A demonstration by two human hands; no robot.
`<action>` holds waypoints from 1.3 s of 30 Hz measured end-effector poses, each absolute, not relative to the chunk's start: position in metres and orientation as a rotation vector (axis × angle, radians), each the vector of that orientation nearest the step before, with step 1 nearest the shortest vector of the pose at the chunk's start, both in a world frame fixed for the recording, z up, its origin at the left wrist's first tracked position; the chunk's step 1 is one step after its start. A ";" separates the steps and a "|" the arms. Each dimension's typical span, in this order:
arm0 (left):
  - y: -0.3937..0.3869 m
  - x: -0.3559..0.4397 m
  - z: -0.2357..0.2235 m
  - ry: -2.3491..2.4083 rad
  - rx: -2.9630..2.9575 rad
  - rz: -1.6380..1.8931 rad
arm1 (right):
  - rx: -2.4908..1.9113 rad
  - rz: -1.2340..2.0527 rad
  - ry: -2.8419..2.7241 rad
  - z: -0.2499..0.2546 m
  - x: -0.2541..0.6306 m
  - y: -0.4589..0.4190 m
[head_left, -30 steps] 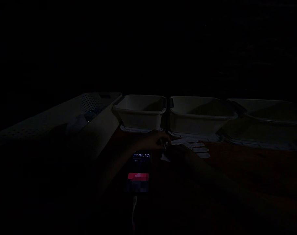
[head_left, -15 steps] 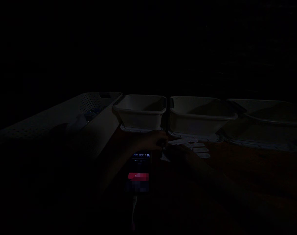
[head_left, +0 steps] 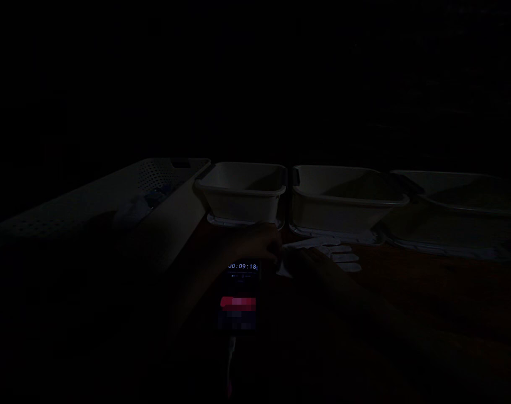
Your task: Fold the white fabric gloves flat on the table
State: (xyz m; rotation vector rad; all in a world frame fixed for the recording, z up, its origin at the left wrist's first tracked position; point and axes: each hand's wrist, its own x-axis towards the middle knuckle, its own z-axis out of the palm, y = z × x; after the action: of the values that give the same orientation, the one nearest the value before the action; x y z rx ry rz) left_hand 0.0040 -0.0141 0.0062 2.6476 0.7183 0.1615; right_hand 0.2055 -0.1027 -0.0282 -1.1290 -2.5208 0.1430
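Observation:
The scene is very dark. A white glove [head_left: 345,258] lies on the table with its fingers pointing right. My left hand [head_left: 261,241] is at the left end of the glove, fingers curled in at its edge. From the right, my right hand [head_left: 308,262] reaches over the glove's palm and cuff area, a dim shape whose fingers are lost in shadow. Below my left hand lies a lit phone [head_left: 242,294] showing a timer, with a pale cable [head_left: 231,356] running from its lower end.
Behind my hands, pale tubs stand in a row: a left tub [head_left: 242,205], a middle tub [head_left: 335,213] and a right tub [head_left: 452,227]. On the left is a long perforated basket [head_left: 183,210] holding a whitish bundle [head_left: 133,210] and something bluish. The reddish-brown tabletop [head_left: 415,280] shows at right.
My left hand has shifted slightly left and its fingers have lowered. My right hand now shows over the glove, whose bunched left end appears flatter.

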 end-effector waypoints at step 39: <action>-0.006 0.002 0.000 0.787 2.597 0.159 | -1.128 -0.060 -2.639 -0.048 0.210 -0.093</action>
State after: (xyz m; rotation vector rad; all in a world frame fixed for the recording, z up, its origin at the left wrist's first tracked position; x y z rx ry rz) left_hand 0.0017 -0.0062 -0.0003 2.5966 0.7872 0.1590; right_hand 0.2097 -0.0930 -0.0482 -1.1277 -2.6393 -0.0601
